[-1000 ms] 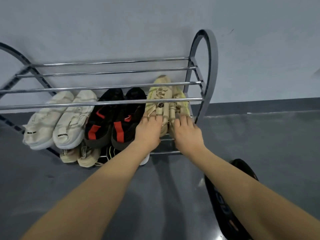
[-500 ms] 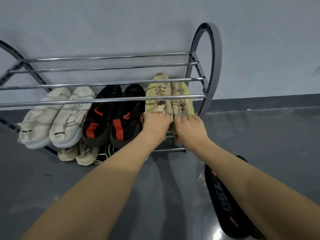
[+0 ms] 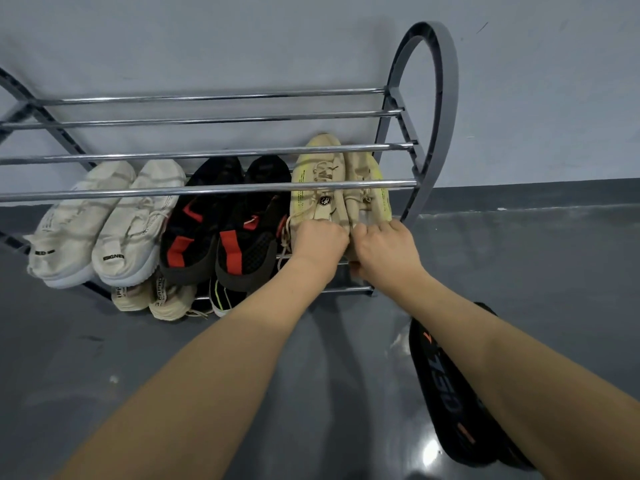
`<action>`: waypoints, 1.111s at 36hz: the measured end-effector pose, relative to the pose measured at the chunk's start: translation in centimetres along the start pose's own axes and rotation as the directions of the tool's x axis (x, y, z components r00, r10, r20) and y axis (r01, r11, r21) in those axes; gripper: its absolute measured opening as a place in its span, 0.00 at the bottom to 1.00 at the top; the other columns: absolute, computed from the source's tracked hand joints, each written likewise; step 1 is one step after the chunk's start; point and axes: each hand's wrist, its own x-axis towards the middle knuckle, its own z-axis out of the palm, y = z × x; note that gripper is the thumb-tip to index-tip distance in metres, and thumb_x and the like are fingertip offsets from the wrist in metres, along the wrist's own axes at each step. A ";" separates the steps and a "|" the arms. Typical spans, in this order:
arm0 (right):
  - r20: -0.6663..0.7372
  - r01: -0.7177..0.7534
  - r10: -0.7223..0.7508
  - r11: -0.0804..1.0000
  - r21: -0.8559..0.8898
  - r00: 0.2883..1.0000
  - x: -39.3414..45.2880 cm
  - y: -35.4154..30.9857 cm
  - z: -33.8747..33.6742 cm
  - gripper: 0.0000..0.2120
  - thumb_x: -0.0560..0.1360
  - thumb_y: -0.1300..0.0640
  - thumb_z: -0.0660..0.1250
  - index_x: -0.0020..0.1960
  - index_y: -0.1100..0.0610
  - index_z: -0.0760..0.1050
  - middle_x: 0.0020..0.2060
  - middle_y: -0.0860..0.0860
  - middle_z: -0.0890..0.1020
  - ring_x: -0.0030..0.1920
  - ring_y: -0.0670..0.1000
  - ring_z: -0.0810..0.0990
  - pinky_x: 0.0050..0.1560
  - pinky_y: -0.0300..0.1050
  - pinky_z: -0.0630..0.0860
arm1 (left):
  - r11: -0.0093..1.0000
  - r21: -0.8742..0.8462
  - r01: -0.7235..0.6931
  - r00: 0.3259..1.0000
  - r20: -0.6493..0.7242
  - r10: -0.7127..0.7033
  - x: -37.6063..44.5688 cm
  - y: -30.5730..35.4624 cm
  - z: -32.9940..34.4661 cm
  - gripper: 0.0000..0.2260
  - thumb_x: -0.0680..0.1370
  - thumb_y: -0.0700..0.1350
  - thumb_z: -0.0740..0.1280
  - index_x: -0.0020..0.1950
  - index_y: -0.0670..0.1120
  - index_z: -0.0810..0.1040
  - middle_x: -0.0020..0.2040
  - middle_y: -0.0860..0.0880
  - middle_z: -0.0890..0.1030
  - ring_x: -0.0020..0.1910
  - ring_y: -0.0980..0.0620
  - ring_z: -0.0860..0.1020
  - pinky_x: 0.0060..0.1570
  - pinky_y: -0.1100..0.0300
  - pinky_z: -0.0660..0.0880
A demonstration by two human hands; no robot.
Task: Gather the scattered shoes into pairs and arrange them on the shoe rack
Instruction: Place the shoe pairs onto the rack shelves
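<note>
Curled around the heels of the beige sneakers (image 3: pixel 337 188): left hand (image 3: pixel 320 242) on one, right hand (image 3: pixel 384 249) on its mate. Probably light, soft knit; heel collars the firmest hold. Parked at 3 o'clock on the shoe rack (image 3: pixel 436 98); black shoe (image 3: pixel 446 393) loose at 5 o'clock.

a pale grey wall (image 3: pixel 242 39) fills the upper part of my view, plain and matte, with a small dark mark (image 3: pixel 482 27) near its upper right. along its foot runs a darker grey baseboard band (image 3: pixel 536 192). below me spreads a glossy dark grey floor (image 3: pixel 52 358), scuffed in places, with a bright white glare of reflected light (image 3: pixel 431 452) at the lower right and soft shadows across the middle.
</note>
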 end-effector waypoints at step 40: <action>0.118 -0.282 0.261 0.935 0.216 0.958 -11.2 -1.4 -5.9 0.15 0.75 0.58 0.63 0.59 0.61 0.68 0.57 0.57 0.70 0.55 0.58 0.70 0.52 0.48 0.69 | 0.892 -0.425 -0.152 0.942 -0.334 0.001 -9.9 1.4 -0.8 0.19 0.76 0.43 0.63 0.65 0.41 0.66 0.64 0.42 0.70 0.64 0.43 0.67 0.61 0.54 0.66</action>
